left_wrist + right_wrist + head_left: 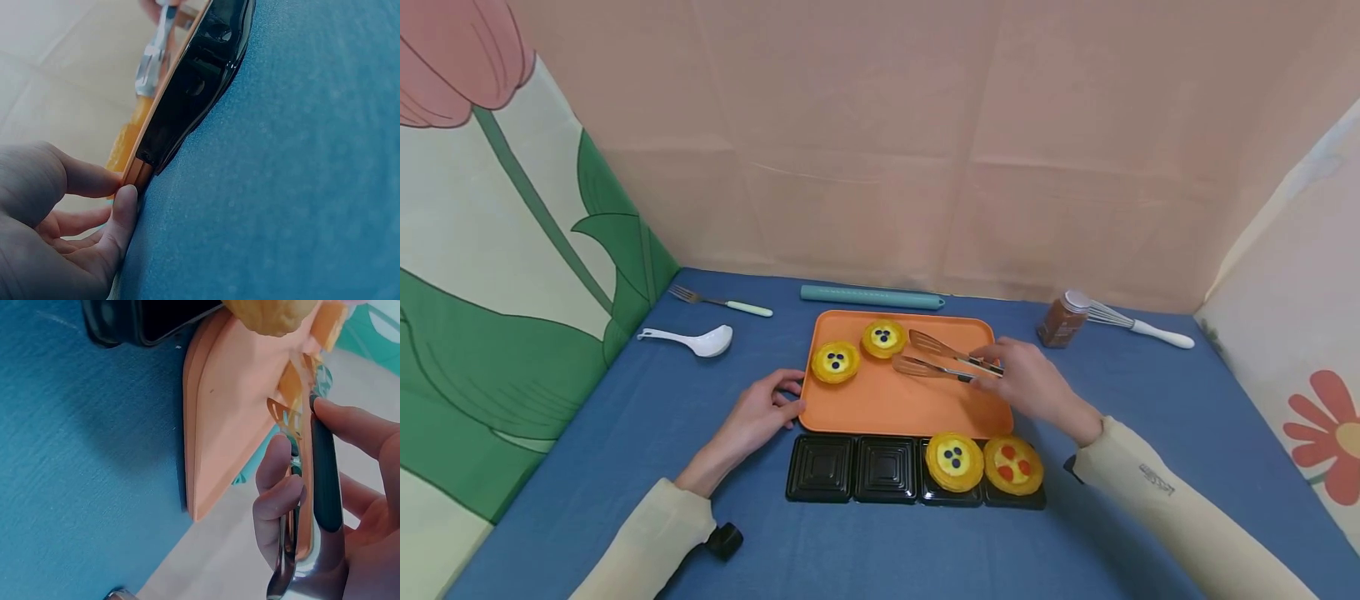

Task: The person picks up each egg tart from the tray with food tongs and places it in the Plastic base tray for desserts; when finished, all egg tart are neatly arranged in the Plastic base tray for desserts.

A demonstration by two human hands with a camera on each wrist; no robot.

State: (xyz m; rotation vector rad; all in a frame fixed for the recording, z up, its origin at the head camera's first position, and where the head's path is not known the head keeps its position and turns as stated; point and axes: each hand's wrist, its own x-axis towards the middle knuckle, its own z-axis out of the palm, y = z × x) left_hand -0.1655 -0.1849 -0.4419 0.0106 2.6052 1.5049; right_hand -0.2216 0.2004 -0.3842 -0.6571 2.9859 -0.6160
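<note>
Pale sleeves (651,537) cross the lower corners. Mid-frame, the left hand (767,406) pinches the orange tray (880,404) at its left edge; right of centre, the right hand (1030,379) grips parted tongs (925,368), bare tray beneath, one tart (883,338) beside the tips.

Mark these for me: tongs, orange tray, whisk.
Tongs (326,470), right wrist view: on the dark grip of one arm.
Orange tray (887,408), head view: on the bare floor toward the near edge.
Whisk (1150,330), head view: on the white handle, near the wires.
</note>
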